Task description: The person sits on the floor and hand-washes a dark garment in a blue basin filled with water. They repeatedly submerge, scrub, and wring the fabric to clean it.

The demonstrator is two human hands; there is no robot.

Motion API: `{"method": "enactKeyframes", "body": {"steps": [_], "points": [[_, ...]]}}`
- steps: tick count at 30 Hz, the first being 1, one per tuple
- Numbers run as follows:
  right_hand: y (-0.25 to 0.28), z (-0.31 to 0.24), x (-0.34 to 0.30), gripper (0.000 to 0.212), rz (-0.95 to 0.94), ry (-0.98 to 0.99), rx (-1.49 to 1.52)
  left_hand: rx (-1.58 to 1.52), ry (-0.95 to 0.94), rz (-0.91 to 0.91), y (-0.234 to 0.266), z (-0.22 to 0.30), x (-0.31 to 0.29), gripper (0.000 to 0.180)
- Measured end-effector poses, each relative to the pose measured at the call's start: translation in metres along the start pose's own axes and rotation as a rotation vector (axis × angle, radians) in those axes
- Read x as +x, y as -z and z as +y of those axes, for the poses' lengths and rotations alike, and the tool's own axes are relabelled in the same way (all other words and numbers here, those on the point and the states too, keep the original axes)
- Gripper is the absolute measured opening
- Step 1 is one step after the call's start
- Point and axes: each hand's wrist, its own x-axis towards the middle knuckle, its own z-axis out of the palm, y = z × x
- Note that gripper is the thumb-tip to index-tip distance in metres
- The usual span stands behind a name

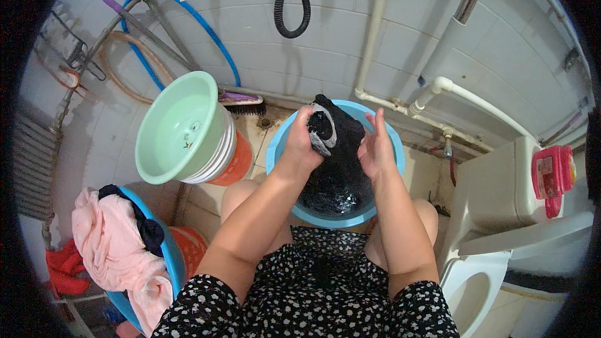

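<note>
A black wet garment (343, 119) with a pale grey inner edge is lifted partly out of a light blue basin (398, 150) between my knees. My left hand (305, 141) has its fingers closed on the garment near the pale opening. At the garment's right side is my right hand (376, 150), its fingers stretched out and palm turned inward; whether it touches the cloth is hard to tell. Dark liquid with a shiny surface (341, 200) fills the near part of the basin, and the garment's lower part merges into it.
A pale green basin (150, 144) rests tilted on stacked buckets (235, 159) to the left. Nearer, a blue tub (172, 256) holds pink cloth (113, 238). A toilet (479, 281) stands at right. A brush (245, 103) lies by the wall, beneath pipes (374, 31).
</note>
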Motion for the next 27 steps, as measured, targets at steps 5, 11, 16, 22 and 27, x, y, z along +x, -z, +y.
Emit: {"method": "enactKeyframes", "body": {"steps": [5,11,16,22,27], "points": [[-0.014,-0.004,-0.009,0.038,-0.014,0.124,-0.135,0.111,0.062,0.148,-0.018,-0.01,-0.014,0.028],[-0.022,-0.013,-0.017,0.015,0.103,0.674,-0.526,0.211,0.091,0.324,-0.004,-0.012,-0.004,0.028],[-0.059,0.033,-0.073,0.009,-0.469,1.156,-1.308,-0.026,0.199,0.129,0.038,-0.023,0.013,0.039],[-0.052,-0.002,-0.024,0.029,0.199,0.766,-1.307,0.042,0.086,0.332,-0.01,-0.052,-0.014,0.023],[-0.062,0.012,-0.042,0.016,-0.11,1.106,-1.175,0.047,0.126,0.085,0.028,-0.048,-0.01,0.025]]}}
